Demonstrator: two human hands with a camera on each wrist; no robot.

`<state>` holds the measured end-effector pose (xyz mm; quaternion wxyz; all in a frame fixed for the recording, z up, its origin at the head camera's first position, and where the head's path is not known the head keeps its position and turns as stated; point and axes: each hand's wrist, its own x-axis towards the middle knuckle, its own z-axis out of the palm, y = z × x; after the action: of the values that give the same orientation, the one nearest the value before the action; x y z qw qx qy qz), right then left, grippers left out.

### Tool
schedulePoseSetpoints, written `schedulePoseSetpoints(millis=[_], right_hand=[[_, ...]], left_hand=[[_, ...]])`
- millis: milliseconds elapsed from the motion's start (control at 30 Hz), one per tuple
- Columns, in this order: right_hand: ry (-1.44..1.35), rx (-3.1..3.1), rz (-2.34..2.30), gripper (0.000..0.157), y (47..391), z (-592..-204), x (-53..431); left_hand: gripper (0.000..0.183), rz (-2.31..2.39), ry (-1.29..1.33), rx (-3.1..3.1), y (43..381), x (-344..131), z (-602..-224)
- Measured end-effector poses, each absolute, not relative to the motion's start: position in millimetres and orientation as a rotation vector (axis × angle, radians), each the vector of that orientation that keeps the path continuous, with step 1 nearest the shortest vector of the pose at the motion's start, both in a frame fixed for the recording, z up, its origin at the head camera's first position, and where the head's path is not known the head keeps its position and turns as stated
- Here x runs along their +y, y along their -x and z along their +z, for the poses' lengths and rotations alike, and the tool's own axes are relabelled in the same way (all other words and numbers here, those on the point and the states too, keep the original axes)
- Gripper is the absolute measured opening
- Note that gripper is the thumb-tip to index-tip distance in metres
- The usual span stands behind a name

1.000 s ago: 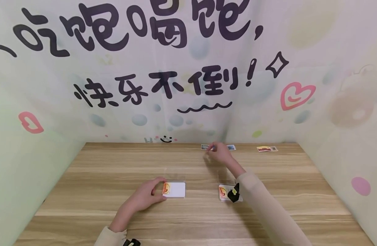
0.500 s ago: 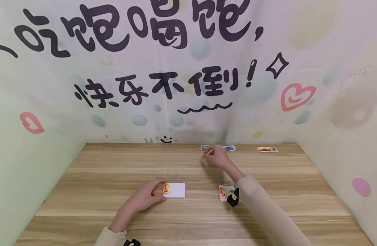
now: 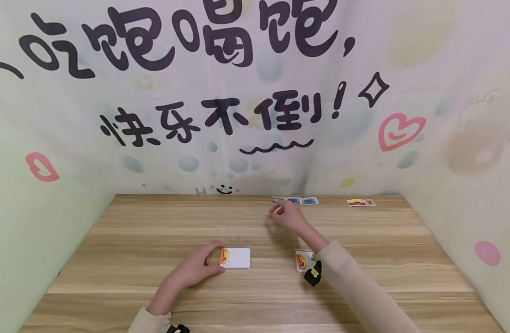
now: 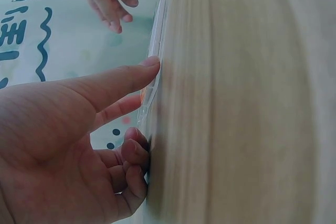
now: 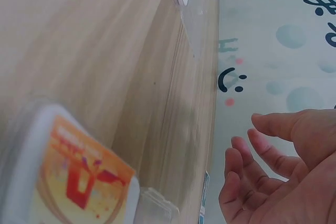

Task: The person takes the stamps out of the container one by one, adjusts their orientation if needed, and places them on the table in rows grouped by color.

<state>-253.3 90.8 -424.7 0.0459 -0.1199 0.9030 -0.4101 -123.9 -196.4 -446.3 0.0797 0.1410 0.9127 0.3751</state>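
My left hand holds the left edge of a clear plastic card case, thumb at the near side and index finger at the far side. The case lies flat with its transparent lid folded back, white with an orange print inside. In the left wrist view, thumb and fingers lie against the thin case. My right hand hovers with loosely bent fingers and nothing visible in them, just in front of a row of blue stamp-like pictures. A second such case lies under the right forearm, partly hidden.
Two joined stamp-like pieces, one yellow and red, lie at the back right of the wooden table. A white printed cloth wall rises behind the table edge, with side walls at left and right.
My right hand has drawn back towards me and slightly left from the row of blue stamp-like pictures, uncovering more of them. The left hand and its case have stayed in place.
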Motion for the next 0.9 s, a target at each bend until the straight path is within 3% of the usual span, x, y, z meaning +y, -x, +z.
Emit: schedulePoseSetpoints(millis=[900], right_hand=[[0.468,2.7,-1.309,0.006,223,-426,68]], left_hand=[[0.058,1.12,-0.434,2.726,125,-197,-448]])
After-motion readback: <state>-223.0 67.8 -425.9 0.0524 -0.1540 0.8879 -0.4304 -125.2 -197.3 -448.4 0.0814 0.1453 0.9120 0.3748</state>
